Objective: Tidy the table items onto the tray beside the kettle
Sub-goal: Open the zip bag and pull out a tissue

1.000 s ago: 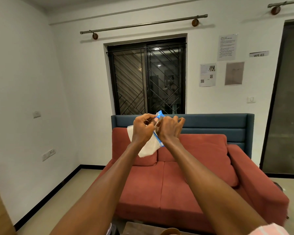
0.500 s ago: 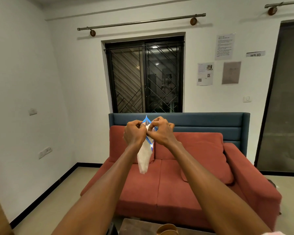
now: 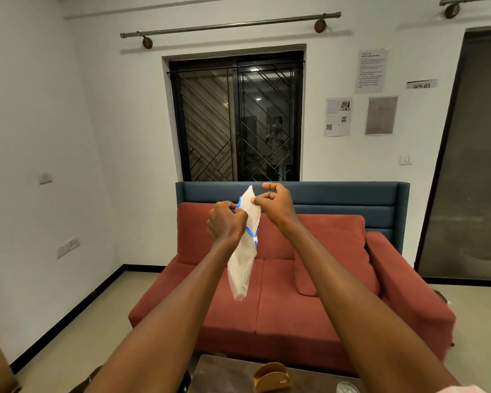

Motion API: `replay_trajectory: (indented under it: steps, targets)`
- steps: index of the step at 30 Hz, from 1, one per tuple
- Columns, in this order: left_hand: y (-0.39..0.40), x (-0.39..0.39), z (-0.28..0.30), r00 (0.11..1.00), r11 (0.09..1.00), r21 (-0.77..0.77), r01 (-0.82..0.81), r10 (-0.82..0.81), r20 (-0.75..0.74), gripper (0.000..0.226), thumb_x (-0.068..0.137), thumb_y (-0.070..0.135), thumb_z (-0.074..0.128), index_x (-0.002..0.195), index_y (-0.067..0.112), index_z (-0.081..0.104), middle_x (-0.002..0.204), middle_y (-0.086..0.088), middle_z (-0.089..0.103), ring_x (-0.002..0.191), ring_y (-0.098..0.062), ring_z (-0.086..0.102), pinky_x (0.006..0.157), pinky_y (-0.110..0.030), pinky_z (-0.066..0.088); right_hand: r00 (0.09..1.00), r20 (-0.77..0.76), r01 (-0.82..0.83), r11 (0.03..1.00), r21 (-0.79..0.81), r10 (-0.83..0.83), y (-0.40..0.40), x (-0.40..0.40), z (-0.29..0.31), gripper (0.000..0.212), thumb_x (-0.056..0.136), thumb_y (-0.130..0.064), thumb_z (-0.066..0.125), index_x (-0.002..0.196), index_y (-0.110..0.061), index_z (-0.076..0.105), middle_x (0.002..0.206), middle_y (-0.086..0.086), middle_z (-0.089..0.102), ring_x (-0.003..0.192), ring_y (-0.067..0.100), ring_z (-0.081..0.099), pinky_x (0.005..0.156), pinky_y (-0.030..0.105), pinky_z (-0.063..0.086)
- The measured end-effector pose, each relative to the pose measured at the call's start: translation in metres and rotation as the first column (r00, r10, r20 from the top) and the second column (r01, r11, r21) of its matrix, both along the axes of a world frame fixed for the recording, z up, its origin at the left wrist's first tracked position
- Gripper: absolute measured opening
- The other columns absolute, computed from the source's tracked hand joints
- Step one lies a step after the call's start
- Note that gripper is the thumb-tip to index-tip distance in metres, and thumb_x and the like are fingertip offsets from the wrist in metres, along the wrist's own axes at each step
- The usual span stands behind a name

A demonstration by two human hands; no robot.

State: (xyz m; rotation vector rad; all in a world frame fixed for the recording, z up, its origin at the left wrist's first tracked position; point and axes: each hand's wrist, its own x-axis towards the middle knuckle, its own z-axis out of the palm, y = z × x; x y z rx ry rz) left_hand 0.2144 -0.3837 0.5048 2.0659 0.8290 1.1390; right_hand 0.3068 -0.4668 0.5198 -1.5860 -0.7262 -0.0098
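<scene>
Raised higher, both hands (image 3: 227, 222) (image 3: 277, 204) pinch white packet (image 3: 243, 262); sign (image 3: 421, 85) reads "WS 03".

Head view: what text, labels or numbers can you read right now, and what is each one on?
"WS 03": small white sign on the wall beside the dark doorway.
Printed sheet high on the wall: lines of text, too small to read.
Sheet with small pictures below it: print and a code, too small to read.
Greyish sheet next to that: too faint to read.
White packet gripped by both hands: no readable print.
</scene>
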Motion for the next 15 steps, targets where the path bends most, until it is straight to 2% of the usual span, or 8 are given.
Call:
replay_trajectory:
  steps: [3,6,10,13,15]
  targets:
    - [-0.002,0.003,0.000,1.000,1.000,-0.003,-0.009,0.009,0.010,0.014,0.080,0.020,0.060,0.083,0.013,0.071,0.079,-0.003,0.070,0.063,-0.019,0.062,0.056,-0.034,0.054,0.994,-0.110,-0.019,0.999,0.037,0.023,0.000,0.006,-0.003,0.051,0.088,-0.010,0.071,0.134,-0.006,0.049,0.081,-0.002,0.067,0.089,0.023,0.071,0.080,0.037,0.060]
    - [0.000,0.004,-0.003,1.000,1.000,-0.002,-0.010,0.010,-0.008,0.016,0.076,0.017,0.058,0.082,0.013,0.072,0.076,-0.002,0.068,0.066,-0.023,0.062,0.060,-0.036,0.055,0.985,-0.172,0.065,0.970,0.234,-0.025,-0.005,0.009,0.001,0.040,0.090,-0.009,0.065,0.127,-0.011,0.051,0.089,-0.007,0.058,0.083,0.015,0.065,0.066,0.026,0.056]
    - [0.003,0.002,-0.008,1.000,0.999,-0.023,0.026,-0.027,-0.014,0.022,0.075,0.016,0.058,0.090,0.018,0.075,0.082,-0.003,0.071,0.075,-0.028,0.065,0.063,-0.035,0.055,0.944,-0.327,0.211,0.844,0.492,-0.046,-0.015,0.015,0.016,0.025,0.089,-0.009,0.065,0.111,-0.017,0.054,0.092,-0.005,0.057,0.083,0.014,0.057,0.067,0.024,0.049]
    - [0.007,-0.001,-0.012,0.999,0.998,-0.058,0.039,-0.038,0.020,0.022,0.080,0.021,0.060,0.096,0.018,0.075,0.089,-0.004,0.073,0.083,-0.027,0.067,0.067,-0.033,0.053,0.927,-0.364,0.298,0.768,0.566,-0.092,-0.022,0.021,0.024,0.019,0.090,-0.008,0.061,0.103,-0.020,0.055,0.085,-0.006,0.056,0.074,0.010,0.054,0.062,0.023,0.047]
    - [0.010,-0.001,-0.013,0.995,0.991,-0.108,0.076,-0.069,0.070,0.024,0.083,0.018,0.060,0.102,0.014,0.073,0.096,-0.006,0.073,0.086,-0.028,0.068,0.074,-0.042,0.059,0.925,-0.344,0.344,0.741,0.576,-0.162,-0.027,0.024,0.026,0.017,0.092,-0.006,0.056,0.096,-0.022,0.057,0.082,-0.008,0.057,0.073,0.007,0.053,0.065,0.024,0.048]
